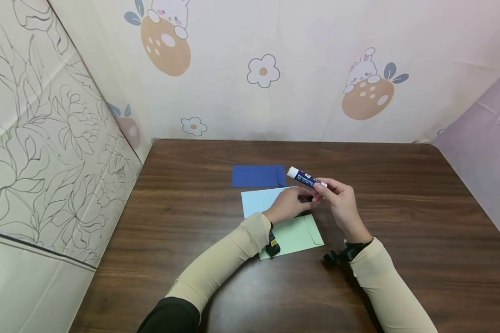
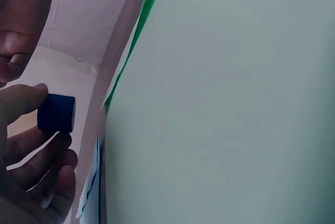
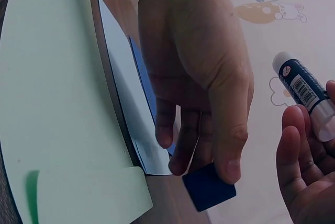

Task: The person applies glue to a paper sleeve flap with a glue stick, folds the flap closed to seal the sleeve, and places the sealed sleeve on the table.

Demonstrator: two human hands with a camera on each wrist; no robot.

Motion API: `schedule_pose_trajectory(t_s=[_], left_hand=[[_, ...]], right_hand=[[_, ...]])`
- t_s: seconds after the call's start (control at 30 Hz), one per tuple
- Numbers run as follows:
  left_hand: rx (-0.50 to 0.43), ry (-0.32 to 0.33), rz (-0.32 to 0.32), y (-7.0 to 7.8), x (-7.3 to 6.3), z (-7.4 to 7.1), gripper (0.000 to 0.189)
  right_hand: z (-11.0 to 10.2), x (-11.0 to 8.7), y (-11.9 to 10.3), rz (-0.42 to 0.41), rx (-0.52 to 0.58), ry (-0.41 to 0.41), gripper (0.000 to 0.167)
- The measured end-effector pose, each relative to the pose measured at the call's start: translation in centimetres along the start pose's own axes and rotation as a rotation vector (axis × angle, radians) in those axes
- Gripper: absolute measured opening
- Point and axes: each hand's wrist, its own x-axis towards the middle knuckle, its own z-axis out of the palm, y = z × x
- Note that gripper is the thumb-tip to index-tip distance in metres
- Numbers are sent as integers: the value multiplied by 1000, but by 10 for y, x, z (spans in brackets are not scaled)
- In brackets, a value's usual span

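My right hand (image 1: 343,203) holds a navy-labelled glue stick (image 1: 304,177) between thumb and fingers, its white end pointing up and left. Beside it, my left hand (image 1: 286,203) pinches a small dark blue cap (image 3: 210,187), which the left wrist view also shows between the fingertips. Both hands are close together above the right part of the envelopes. Under the left wrist lies a light green envelope (image 1: 297,233), its flap at the right end. A light blue envelope (image 1: 256,201) lies just behind, partly hidden by the left hand.
A dark blue envelope (image 1: 256,175) lies farthest back in the row. All the envelopes rest on a brown wooden table (image 1: 183,222). A patterned wall covering (image 1: 300,111) rises behind the table's far edge, with side panels at left and right.
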Motion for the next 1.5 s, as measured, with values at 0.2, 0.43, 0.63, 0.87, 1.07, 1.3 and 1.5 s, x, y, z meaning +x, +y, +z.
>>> schedule_pose_trajectory(t_s=[0.2,0.43,0.63,0.87,1.07,1.3,1.5], left_hand=[[-122,42,-7,-2,-6,-5,28],[-232,62,-49,-4,-13,-10,28],[-270,80,-88,-8,-19,-12,30],[-342,95,-118,-11,-27,-18,30],[-340,130,-110,-13,-32,-24,31],[-351,149,-99,-18,-37,-31,33],[-376,194,-113,-25,-39,-37,35]], right_hand=[[0,-1,0,-4,-1,-1,11],[-1,-2,0,3,-1,-12,13],[-1,-3,0,8,-13,-10,13],[0,-3,0,22,-20,-16,13],[0,-4,-1,24,-22,-20,13],[0,-4,0,24,-1,-23,12],[-1,-5,2,40,-11,-15,10]])
